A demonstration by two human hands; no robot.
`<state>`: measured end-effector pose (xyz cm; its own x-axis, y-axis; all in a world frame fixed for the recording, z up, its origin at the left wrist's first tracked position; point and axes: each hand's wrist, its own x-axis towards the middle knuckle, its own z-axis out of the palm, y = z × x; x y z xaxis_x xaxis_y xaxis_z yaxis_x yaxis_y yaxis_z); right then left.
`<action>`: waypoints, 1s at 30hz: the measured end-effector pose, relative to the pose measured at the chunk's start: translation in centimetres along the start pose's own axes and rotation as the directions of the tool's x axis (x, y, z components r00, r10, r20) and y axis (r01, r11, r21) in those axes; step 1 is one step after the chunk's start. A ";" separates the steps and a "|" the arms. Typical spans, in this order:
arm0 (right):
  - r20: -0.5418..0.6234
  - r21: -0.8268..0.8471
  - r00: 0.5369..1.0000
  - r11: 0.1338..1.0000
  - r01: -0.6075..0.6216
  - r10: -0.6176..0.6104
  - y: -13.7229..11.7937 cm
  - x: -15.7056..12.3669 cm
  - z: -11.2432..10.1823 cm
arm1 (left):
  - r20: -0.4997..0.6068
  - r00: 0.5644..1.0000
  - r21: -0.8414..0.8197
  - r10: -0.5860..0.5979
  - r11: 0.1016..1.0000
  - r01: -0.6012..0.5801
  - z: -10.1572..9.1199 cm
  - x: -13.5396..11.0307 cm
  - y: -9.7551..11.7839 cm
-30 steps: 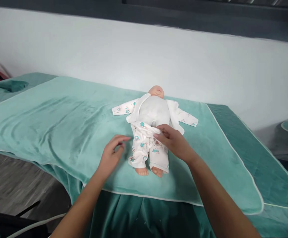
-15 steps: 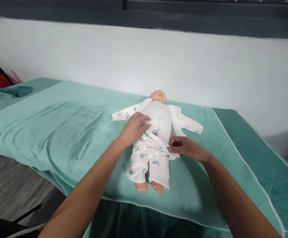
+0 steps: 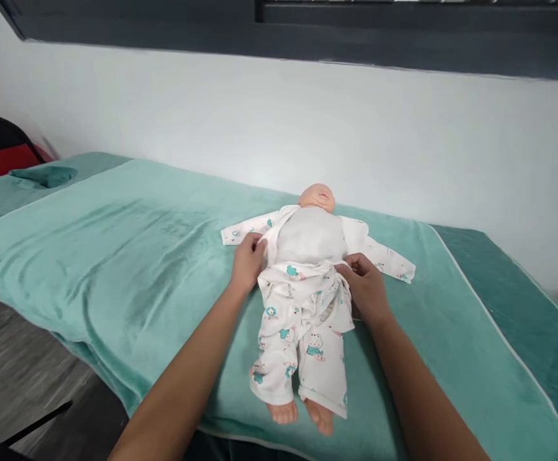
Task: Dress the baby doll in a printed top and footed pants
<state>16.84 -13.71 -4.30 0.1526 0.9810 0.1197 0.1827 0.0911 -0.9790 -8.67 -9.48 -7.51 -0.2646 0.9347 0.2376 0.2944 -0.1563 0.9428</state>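
A baby doll point(image 3: 311, 235) lies on its back, feet toward me. It wears white printed trousers point(image 3: 302, 307), now up over its lower belly, and an open white printed jacket point(image 3: 389, 258) with its arms in the sleeves. At the doll's left-of-picture side, my left hand point(image 3: 249, 261) pinches the jacket's open front edge. My right hand point(image 3: 366, 285) is closed at the trousers' waistband on the other side, with thumb and finger on the cloth. The doll's grey-white cloth torso is bare between the jacket fronts.
Light green plush cloth point(image 3: 164, 269) with a pale edging covers the bed, over a darker green cover point(image 3: 509, 294). A white wall point(image 3: 279, 128) rises behind. A black and red object point(image 3: 0, 153) stands at the far left, near a folded green cloth point(image 3: 43, 176).
The trousers' front has come up over the lower belly. My left hand has moved from the belly to the jacket edge; my right hand has risen along the waistband. The view has shifted slightly.
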 end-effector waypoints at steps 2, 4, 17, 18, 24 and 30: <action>0.035 -0.034 0.999 0.999 -0.027 0.029 0.2 0.1 -0.5 | -0.223 0.975 0.022 0.019 1.000 -0.015 -0.7 0.1 -0.3; 0.091 -0.029 0.995 0.999 -0.044 0.047 0.4 0.2 -1.1 | -0.354 0.932 0.057 0.079 0.996 -0.063 -1.1 -0.2 -0.3; 0.331 0.149 0.941 0.989 0.024 -0.073 0.8 -0.1 -3.1 | 0.146 0.800 -0.039 0.581 0.812 -0.582 -1.7 -4.8 3.2; 0.285 0.146 0.955 0.988 0.046 -0.086 0.8 -0.1 -2.7 | 0.180 0.796 -0.045 0.578 0.813 -0.580 -1.9 -5.2 3.2; -0.035 0.020 0.994 0.995 0.100 -0.099 0.4 -0.8 -0.6 | 0.489 0.821 -0.005 0.295 0.942 -0.335 -3.4 -5.5 4.6; -0.104 -0.073 0.991 0.995 0.071 -0.079 0.7 -0.6 -0.1 | 0.696 0.706 0.074 0.135 0.963 -0.258 -5.3 -3.9 6.7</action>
<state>17.02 -14.22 -4.98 0.2375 0.9478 0.2129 0.2634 0.1481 -0.9533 -10.54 -15.91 -0.90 0.4919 0.8605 0.1327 0.4202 -0.3681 0.8294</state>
